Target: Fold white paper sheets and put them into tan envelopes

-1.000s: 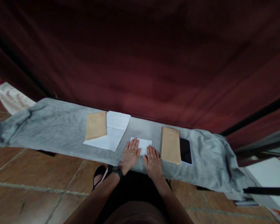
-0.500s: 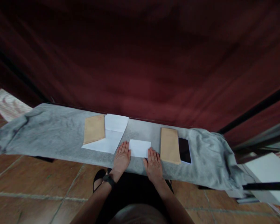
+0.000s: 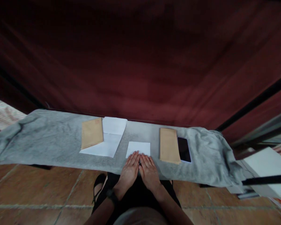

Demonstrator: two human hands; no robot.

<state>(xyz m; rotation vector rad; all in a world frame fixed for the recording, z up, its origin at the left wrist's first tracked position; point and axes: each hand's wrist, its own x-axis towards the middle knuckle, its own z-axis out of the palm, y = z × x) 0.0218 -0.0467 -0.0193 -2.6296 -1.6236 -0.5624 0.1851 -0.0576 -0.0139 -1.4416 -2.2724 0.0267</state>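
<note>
A folded white sheet of paper [image 3: 138, 147] lies on the grey cloth right in front of me. My left hand [image 3: 130, 165] rests flat with its fingers straight on the paper's near edge. Beside it, my right hand [image 3: 148, 167] lies flat on the same edge, and the two hands' fingertips nearly meet at the middle. To the left is a larger white sheet [image 3: 111, 140] with crease lines, partly covered by a brown envelope [image 3: 92, 132]. A stack of brown envelopes [image 3: 168, 145] sits to the right of the folded paper.
A dark-screened phone [image 3: 184, 149] lies against the right-hand envelopes. Grey cloth [image 3: 56, 137] covers the long narrow surface, with a dark red curtain [image 3: 140, 78] hanging behind it. At the far right stands a white box [image 3: 267, 165]. Tiled floor [image 3: 49, 187] shows below.
Both hands have slid inward from the folded paper's two sides to its near edge and now lie close together. The view has shifted slightly.
</note>
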